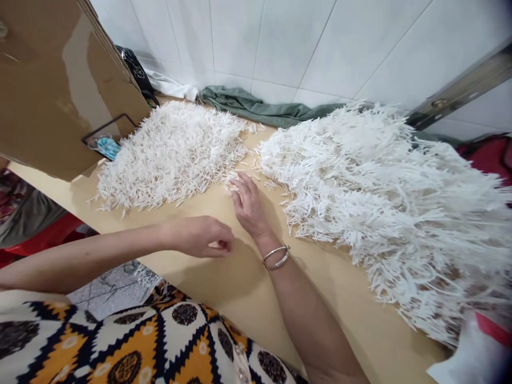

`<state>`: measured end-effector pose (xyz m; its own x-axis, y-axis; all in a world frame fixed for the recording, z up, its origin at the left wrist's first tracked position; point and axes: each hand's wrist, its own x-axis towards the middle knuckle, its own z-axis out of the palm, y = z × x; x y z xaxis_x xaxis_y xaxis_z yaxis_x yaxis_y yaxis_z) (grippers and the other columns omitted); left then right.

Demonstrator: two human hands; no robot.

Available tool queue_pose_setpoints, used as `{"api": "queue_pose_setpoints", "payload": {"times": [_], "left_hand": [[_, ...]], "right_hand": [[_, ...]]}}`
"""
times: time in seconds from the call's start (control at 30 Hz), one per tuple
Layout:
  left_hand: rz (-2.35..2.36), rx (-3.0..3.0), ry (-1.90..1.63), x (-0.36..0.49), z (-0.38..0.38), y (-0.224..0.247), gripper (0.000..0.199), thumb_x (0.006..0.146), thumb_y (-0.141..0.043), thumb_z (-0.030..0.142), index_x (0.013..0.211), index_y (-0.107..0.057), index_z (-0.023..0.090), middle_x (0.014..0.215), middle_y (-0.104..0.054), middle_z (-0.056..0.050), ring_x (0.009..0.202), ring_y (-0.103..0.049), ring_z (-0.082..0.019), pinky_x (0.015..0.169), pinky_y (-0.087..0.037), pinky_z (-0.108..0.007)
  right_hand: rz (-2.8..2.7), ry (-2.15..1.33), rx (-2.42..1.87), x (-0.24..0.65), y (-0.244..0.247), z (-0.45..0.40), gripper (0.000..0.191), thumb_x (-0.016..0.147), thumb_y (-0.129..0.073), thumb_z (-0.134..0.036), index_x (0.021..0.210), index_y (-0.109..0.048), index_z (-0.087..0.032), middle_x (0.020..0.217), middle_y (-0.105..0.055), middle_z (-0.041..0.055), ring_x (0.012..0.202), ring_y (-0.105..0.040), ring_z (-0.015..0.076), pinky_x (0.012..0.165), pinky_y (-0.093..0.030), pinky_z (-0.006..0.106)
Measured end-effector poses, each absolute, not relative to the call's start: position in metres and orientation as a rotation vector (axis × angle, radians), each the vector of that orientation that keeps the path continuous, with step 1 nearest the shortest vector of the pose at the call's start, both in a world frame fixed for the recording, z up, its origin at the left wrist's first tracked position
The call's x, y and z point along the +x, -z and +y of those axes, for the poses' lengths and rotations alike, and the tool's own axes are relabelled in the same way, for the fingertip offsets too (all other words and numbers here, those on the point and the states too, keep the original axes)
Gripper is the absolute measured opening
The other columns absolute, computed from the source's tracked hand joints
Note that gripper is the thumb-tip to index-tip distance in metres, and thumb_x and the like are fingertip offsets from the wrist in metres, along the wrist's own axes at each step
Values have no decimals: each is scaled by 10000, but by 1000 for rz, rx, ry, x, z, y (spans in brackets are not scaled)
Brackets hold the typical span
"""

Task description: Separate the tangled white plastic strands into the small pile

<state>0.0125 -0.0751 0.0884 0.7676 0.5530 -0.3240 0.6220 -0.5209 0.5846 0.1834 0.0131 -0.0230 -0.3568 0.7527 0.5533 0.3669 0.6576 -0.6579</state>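
My left hand (204, 236) hovers over the tan tabletop (228, 274), fingers curled and thumb bent toward them. A small gap shows inside the curl, and nothing sticks out of it. My right hand (251, 207), with bracelets (277, 257) at the wrist, reaches forward with fingers extended and slightly apart. Its fingertips are at the edge of a heap of short white pieces (172, 154), close to a few scattered ones; whether they touch them I cannot tell. On the right spreads a larger pile of long, white, branching strands (360, 176).
A cardboard box (52, 90) stands at the left, with a black wire frame (110, 136) against it. Green cloth (264, 109) lies along the tiled wall (276, 48). White and red packaging (476, 346) sits at the lower right, and red fabric (488, 157) at the right edge.
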Motion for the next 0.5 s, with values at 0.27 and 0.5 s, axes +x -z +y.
{"api": "queue_pose_setpoints", "payload": {"times": [0.27,0.5], "left_hand": [[915,2857,-309,69,-1,3,456,1055,-570,491,1254,-697,101,1273,-716,-190,1206,-640,-330,1107,-513,-500],[881,2914,-575,103,35,18,496,1109,-431,462,1307,-678,80,1365,-704,-185,1342,-603,-320,1263,-421,-466]], "right_hand": [[-1499,-303,-1160,228,10,37,349,1115,-425,-356,1088,-724,-178,1048,-791,134,979,-753,239,932,-627,443],[-1623,-194,-1180,258,13,63,388,1081,-453,-398,1289,-718,-205,1266,-795,139,1192,-761,257,1072,-606,488]]}}
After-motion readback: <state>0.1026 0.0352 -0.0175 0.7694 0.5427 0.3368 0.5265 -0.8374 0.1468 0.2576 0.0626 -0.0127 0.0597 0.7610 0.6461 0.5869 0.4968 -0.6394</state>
